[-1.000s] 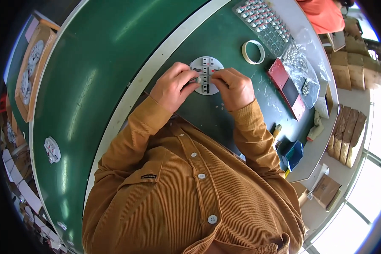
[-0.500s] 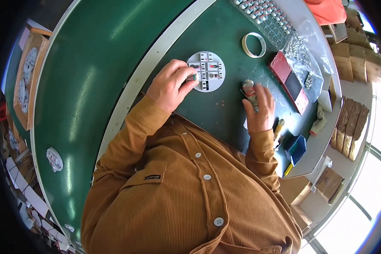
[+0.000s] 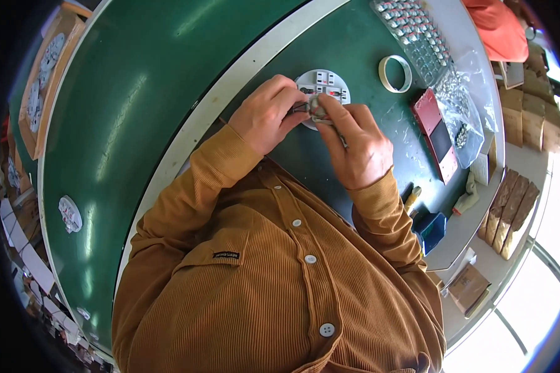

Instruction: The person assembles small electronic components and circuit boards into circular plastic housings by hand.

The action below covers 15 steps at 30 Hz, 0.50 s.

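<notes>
A round white plate (image 3: 342, 81) carrying several small black-and-white and red parts lies on the green bench. Both hands meet over its near edge. Thumb and fingers of my left hand (image 3: 266, 115) are closed on a small dark part (image 3: 300, 107). My right hand (image 3: 359, 142) grips a stubby, greyish wrapped object (image 3: 319, 112), its tip against or very near that small part. My fingers cover much of both pieces and the plate's lower half, so whether they touch the plate I cannot tell.
Beyond the plate sit a tape roll (image 3: 395, 73), a clear blister tray (image 3: 410, 28) and a plastic bag of small metal parts (image 3: 460, 102). At right are a dark-red case (image 3: 434, 133), a yellow-handled tool (image 3: 412, 198) and a blue bin (image 3: 430, 231). Another white plate (image 3: 70, 214) lies far left.
My right hand has picked up the wrapped object from the bench and brought it left to my left hand. My left hand keeps its pinch at the plate. The view has shifted slightly.
</notes>
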### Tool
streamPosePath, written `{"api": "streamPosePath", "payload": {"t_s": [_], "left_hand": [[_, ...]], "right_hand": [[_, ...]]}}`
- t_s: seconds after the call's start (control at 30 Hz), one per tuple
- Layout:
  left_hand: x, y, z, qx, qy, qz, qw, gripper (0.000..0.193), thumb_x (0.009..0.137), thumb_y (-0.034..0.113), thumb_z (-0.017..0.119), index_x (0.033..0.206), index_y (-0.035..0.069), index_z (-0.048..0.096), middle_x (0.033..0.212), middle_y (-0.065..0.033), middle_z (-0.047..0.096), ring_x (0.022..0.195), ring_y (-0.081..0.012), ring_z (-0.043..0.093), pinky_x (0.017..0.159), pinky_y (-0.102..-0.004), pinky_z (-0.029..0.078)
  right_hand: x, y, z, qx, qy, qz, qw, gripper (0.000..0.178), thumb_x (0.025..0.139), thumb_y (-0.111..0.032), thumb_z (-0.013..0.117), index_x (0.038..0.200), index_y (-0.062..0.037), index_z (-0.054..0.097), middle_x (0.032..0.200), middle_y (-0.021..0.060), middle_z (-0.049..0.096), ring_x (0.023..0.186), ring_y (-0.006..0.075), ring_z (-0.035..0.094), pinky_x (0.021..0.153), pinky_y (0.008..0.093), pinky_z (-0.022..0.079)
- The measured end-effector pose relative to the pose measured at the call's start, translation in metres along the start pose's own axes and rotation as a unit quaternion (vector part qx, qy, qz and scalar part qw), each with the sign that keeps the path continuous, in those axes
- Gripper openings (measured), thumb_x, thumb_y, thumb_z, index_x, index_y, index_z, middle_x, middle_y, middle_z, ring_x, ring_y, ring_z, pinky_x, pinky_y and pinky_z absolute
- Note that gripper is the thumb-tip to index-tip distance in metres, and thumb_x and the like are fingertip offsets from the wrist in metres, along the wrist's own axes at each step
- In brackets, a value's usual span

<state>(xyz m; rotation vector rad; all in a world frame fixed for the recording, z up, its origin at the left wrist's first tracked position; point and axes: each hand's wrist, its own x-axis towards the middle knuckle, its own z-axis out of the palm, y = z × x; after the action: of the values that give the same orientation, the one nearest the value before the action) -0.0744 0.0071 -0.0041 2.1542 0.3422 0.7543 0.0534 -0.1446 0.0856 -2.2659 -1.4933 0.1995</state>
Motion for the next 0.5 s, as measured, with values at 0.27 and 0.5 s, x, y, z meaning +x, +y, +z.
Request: {"api": "streamPosePath", "payload": {"t_s": [0.27, 0.5], "left_hand": [[-0.001, 0.0, -0.004, -0.032, -0.005, -0.037, 0.999, 0.054, 0.077, -0.009, 0.081, 0.127, 0.005, 0.064, 0.118, -0.0087, 0.063, 0.096, -0.0246, 0.064, 0.085, -0.0327, 0.056], [0.0, -0.001, -0.005, -0.09, -0.024, -0.081, 0.992, 0.057, 0.077, -0.002, 0.084, 0.13, 0.006, 0.066, 0.126, -0.0096, 0.063, 0.104, -0.0263, 0.064, 0.092, -0.0362, 0.056]], "right_hand": [[0.011, -0.012, 0.004, -0.053, -0.086, 0.015, 0.995, 0.041, 0.096, -0.015, 0.075, 0.137, -0.0198, 0.072, 0.106, 0.0045, 0.069, 0.077, 0.0269, 0.068, 0.068, 0.0361, 0.055], [0.008, 0.001, 0.002, 0.025, -0.067, 0.013, 0.997, 0.038, 0.1, -0.013, 0.069, 0.138, -0.0144, 0.071, 0.111, 0.0055, 0.073, 0.083, 0.0247, 0.069, 0.077, 0.0338, 0.056]]}}
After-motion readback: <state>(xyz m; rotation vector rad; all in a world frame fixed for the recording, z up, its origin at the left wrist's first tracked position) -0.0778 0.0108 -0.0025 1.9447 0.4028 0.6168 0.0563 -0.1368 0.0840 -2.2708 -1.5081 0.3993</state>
